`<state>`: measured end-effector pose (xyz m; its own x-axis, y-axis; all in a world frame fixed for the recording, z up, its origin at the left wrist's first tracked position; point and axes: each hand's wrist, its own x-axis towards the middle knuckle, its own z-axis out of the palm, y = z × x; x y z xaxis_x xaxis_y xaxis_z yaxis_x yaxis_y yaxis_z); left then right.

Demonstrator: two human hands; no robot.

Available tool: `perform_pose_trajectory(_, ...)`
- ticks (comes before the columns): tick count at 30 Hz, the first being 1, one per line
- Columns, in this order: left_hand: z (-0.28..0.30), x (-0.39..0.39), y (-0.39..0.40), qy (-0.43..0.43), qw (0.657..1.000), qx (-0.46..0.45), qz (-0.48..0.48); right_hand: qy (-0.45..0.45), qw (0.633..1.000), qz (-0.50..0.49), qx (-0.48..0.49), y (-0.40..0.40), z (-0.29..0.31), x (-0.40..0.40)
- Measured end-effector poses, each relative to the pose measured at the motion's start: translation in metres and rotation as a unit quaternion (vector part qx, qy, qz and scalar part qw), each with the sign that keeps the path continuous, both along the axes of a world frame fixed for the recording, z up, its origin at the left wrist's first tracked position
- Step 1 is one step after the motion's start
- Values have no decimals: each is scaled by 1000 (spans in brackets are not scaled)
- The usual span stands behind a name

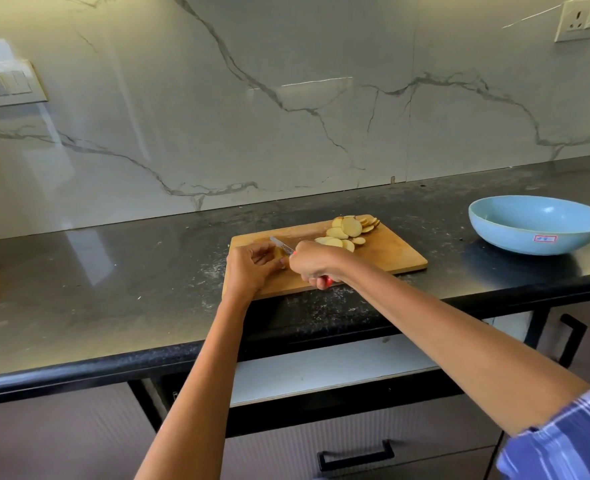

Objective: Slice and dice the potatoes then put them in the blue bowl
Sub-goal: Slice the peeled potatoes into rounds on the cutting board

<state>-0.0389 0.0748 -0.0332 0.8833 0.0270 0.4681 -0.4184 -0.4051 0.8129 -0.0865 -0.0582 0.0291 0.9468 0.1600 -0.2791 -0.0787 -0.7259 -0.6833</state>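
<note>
Striped blue sleeve down in the corner belongs to the right arm, and that right hand is wrapped tight round the red handle of a knife whose blade pokes out over the wooden cutting board. Left hand sits just beside it with fingers curled onto a small potato piece, mostly hidden so can't tell its shape. Finished potato slices are piled at the board's far end, and the blue bowl sits well apart to the right on the dark countertop.
</note>
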Motion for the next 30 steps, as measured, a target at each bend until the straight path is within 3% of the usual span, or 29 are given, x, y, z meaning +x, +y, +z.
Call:
perform_pose_trajectory(24,-6,7,1,25,1000,-18,4,55,991,61,-106,-2,3,-6)
perform_pose_trajectory(30,-4,7,5,17,999,-5,37,23,986,48,-160,-31,-3,-23)
